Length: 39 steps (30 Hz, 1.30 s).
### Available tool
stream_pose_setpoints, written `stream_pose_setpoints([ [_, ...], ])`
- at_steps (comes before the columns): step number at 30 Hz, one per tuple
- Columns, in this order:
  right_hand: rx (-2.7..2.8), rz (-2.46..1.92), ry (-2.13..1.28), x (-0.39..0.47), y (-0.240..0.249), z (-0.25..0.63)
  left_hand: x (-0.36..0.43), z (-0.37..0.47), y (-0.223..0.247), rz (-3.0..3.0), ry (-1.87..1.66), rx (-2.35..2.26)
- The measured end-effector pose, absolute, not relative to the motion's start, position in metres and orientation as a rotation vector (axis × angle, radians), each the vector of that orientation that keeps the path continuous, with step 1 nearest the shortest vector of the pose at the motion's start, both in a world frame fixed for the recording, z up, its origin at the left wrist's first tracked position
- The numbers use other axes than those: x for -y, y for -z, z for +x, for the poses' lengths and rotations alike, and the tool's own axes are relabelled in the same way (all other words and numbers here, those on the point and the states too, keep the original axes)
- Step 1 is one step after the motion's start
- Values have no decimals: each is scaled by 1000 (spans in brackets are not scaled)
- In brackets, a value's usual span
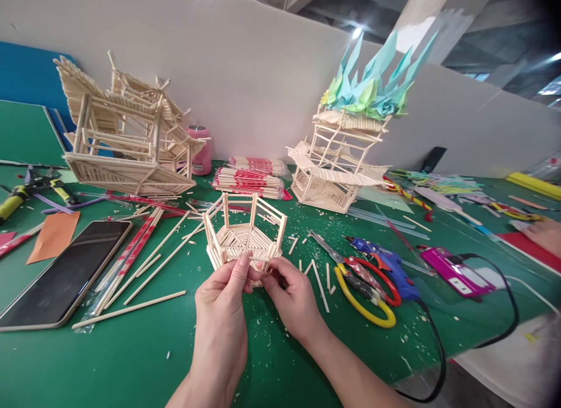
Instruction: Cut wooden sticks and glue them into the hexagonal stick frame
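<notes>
A small many-sided frame of wooden sticks (248,235) stands on the green table (144,361), with upright posts, top rails and a slatted floor. At its near side both hands meet. My left hand (225,303) is closed, thumb and fingers pinched at the front edge of the frame; my right hand (295,303) pinches beside it at the near right corner. Whether a separate small stick sits between the fingertips is hidden. Loose sticks (153,273) lie left of the frame, and short offcuts (319,285) lie right of it.
Phone (65,273) at left. Larger stick models stand behind, one (131,133) at left, one (342,156) at right. Bundled sticks (249,181) lie between them. Cutters (363,285), a blue glue gun (388,265) and a pink power strip (458,272) are at right. Another person's hand (543,235) shows far right.
</notes>
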State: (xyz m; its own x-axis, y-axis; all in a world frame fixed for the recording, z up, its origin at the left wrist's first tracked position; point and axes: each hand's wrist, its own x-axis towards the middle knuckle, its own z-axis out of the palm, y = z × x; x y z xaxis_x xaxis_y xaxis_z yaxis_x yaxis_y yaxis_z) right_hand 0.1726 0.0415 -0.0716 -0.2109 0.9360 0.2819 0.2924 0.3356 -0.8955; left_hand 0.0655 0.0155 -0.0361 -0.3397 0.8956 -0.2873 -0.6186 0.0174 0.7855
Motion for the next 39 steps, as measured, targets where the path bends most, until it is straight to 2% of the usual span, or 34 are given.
stream_pose_setpoints([
  [39,1638,-1104,-994,-42,73,172,-17,69,37,358,-1664,-1065],
])
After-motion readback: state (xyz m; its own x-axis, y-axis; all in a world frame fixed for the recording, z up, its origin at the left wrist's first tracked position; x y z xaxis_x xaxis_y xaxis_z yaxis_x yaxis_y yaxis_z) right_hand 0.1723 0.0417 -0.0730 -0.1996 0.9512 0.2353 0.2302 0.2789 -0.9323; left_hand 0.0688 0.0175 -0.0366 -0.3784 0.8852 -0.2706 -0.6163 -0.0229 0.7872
